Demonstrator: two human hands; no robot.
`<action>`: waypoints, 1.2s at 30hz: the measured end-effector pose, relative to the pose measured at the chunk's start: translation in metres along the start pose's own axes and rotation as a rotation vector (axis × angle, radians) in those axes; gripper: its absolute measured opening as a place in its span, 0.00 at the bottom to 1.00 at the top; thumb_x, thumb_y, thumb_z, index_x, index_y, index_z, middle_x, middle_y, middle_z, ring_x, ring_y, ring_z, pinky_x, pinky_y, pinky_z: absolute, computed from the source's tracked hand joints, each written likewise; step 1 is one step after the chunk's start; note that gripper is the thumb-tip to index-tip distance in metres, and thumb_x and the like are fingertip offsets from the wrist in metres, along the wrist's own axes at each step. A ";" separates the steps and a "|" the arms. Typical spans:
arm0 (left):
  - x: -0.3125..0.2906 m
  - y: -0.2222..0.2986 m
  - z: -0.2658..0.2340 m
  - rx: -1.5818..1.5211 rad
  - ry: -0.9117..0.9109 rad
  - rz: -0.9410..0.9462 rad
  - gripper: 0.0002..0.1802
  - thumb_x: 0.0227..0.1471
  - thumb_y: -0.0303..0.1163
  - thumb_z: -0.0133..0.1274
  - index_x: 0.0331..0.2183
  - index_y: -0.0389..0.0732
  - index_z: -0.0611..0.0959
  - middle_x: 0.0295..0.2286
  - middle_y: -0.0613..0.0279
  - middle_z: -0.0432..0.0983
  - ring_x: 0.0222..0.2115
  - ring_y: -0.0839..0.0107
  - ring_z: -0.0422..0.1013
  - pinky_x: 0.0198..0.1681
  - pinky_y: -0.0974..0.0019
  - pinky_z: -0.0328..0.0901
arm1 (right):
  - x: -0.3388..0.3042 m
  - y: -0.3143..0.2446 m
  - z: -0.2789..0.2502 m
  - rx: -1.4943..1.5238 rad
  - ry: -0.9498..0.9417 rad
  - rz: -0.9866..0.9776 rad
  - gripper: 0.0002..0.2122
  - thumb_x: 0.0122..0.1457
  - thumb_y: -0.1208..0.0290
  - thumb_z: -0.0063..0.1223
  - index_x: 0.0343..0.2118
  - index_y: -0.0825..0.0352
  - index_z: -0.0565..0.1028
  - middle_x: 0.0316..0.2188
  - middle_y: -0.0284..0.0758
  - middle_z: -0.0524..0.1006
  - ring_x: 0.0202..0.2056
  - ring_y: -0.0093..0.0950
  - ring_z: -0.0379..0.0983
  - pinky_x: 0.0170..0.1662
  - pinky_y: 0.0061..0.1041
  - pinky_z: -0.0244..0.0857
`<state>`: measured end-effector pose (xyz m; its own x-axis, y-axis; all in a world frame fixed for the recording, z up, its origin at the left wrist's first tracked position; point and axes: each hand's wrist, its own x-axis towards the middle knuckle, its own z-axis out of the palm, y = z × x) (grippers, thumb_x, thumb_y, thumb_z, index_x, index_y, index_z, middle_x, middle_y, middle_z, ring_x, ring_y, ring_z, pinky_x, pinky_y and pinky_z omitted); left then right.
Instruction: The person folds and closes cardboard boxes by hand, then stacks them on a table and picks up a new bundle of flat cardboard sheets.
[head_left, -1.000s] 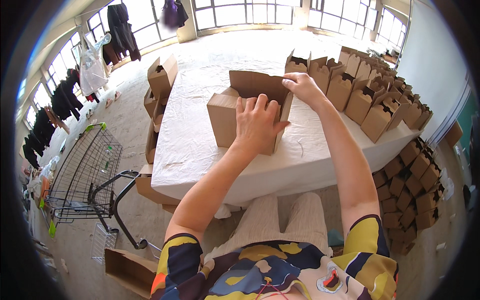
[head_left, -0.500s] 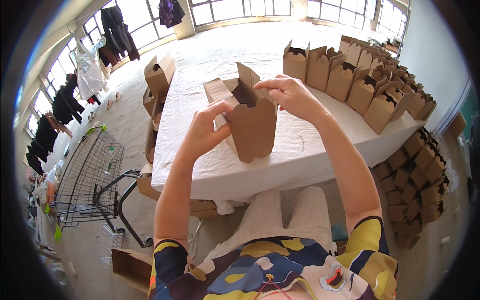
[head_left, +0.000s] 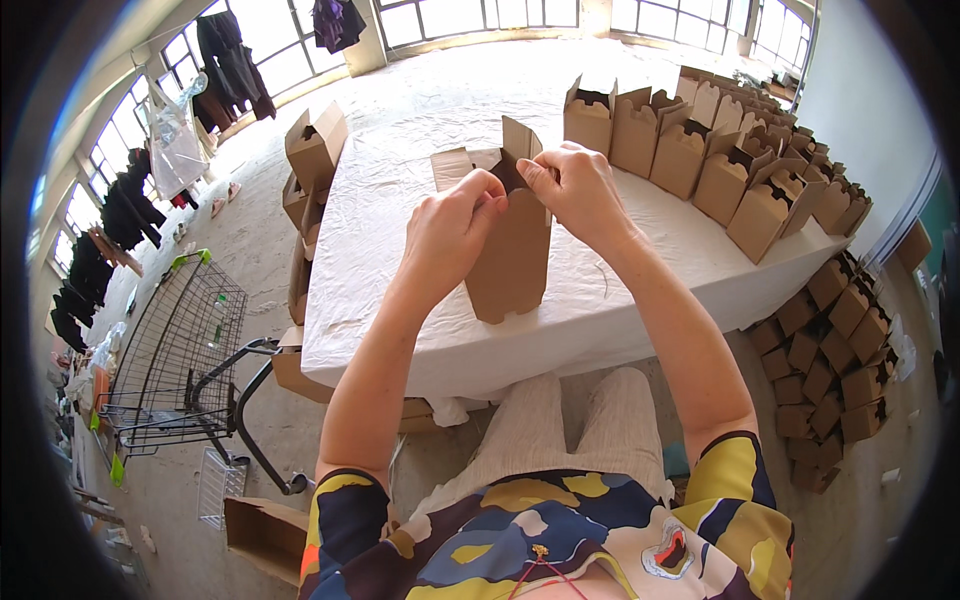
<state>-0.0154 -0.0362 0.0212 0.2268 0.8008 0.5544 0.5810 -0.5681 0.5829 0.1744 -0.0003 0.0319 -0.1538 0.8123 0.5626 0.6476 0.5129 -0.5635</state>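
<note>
A tall brown cardboard box (head_left: pixel 508 270) stands with its top flaps up on the white-covered table, right in front of me. My left hand (head_left: pixel 450 228) is closed at the near top left of the box, its fingers curled over the edge. At the near top right, my right hand (head_left: pixel 582 195) pinches the box's edge between thumb and bent fingers. Both hands hide most of the near rim. One flap rises behind them, and another leans out to the left.
Rows of similar boxes (head_left: pixel 680 160) fill the table's right side, with more stacked on the floor (head_left: pixel 825 385) beyond that end. Other cartons (head_left: pixel 318 150) stand along the left edge. A wire shopping cart (head_left: pixel 185 350) is at the left, and dark clothes (head_left: pixel 235 65) hang behind it.
My left hand has moved right and up, from the left flap to the near top edge. My right hand's pointing finger has curled in. The two hands are closer together.
</note>
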 end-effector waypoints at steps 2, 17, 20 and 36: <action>0.003 -0.003 0.001 -0.002 -0.005 0.032 0.06 0.61 0.30 0.52 0.38 0.40 0.80 0.24 0.61 0.76 0.24 0.72 0.70 0.29 0.67 0.64 | -0.002 -0.003 -0.002 0.000 0.001 0.022 0.19 0.62 0.57 0.55 0.30 0.74 0.82 0.34 0.56 0.79 0.37 0.49 0.78 0.45 0.42 0.70; 0.019 -0.012 0.006 0.013 -0.063 -0.001 0.09 0.55 0.27 0.57 0.39 0.40 0.83 0.26 0.58 0.77 0.25 0.67 0.72 0.33 0.65 0.67 | -0.004 0.006 0.002 -0.009 0.025 -0.036 0.19 0.61 0.55 0.55 0.32 0.70 0.83 0.34 0.51 0.80 0.36 0.47 0.78 0.43 0.41 0.71; 0.018 -0.022 0.012 0.107 -0.036 0.094 0.12 0.50 0.26 0.60 0.39 0.40 0.85 0.28 0.59 0.77 0.30 0.64 0.73 0.38 0.63 0.68 | -0.005 0.006 0.001 0.002 0.022 -0.029 0.19 0.61 0.55 0.56 0.32 0.70 0.83 0.34 0.49 0.80 0.36 0.46 0.78 0.42 0.41 0.70; -0.010 -0.050 0.029 -0.018 0.191 -0.146 0.35 0.53 0.41 0.59 0.60 0.40 0.71 0.61 0.40 0.61 0.61 0.49 0.60 0.64 0.54 0.55 | -0.024 0.014 0.019 -0.019 0.139 -0.188 0.13 0.53 0.78 0.54 0.43 0.67 0.76 0.35 0.44 0.80 0.25 0.36 0.75 0.34 0.36 0.69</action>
<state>-0.0235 -0.0104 -0.0306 -0.0117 0.8253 0.5645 0.5822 -0.4534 0.6749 0.1731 -0.0072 -0.0008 -0.1695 0.6564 0.7351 0.6314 0.6450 -0.4304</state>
